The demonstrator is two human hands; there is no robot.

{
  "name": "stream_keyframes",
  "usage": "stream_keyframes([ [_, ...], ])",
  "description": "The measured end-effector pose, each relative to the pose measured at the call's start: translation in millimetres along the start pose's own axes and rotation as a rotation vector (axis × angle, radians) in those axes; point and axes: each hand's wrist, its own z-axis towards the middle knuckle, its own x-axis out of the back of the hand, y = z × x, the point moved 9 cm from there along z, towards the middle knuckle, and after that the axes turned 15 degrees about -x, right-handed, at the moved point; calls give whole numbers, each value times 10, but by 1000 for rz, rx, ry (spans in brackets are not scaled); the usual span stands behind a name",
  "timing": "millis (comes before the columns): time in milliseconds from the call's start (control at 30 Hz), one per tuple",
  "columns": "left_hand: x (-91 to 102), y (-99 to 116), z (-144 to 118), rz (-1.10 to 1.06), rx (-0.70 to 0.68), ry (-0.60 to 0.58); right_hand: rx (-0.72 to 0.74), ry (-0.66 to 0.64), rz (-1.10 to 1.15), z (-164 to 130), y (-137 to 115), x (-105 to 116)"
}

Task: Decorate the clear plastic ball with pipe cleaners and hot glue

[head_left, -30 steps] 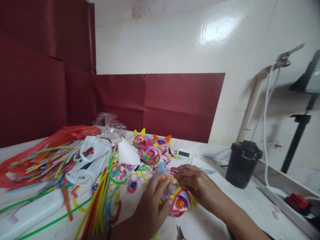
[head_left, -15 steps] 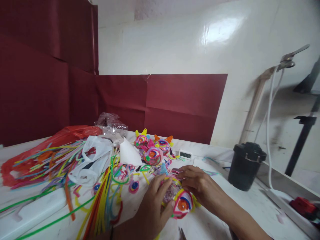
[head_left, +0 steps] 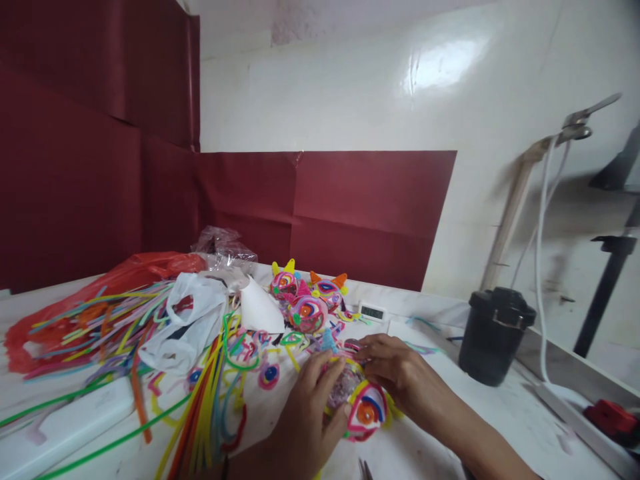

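Note:
In front of me lies a pipe-cleaner craft figure [head_left: 347,385] with a see-through, glittery body, yellow edging and a blue tip. A large eye [head_left: 367,410] with an orange centre and a pink and white rim is on its near side. My left hand [head_left: 314,405] grips it from the left, thumb near the eye. My right hand [head_left: 403,368] is closed against its far right side, with the fingertips partly hidden. Tips of a dark metal tool [head_left: 365,469] show at the bottom edge.
Finished pipe-cleaner figures [head_left: 307,312] stand behind, beside a white paper cone [head_left: 260,307] and a small digital display [head_left: 373,311]. Loose pipe cleaners [head_left: 203,407], a red bag [head_left: 145,265] and a white bag [head_left: 193,300] fill the left. A black bin [head_left: 495,340] stands right, near a power strip [head_left: 575,400].
The view has shifted very slightly. Both hands keep their places on the figure, with only tiny finger movement.

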Motion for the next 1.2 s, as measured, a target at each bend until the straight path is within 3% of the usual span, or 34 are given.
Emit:
stream_keyframes([
  [1200, -49, -64, -37, 53, -11, -2, 1, 16, 11, -16, 14, 0],
])
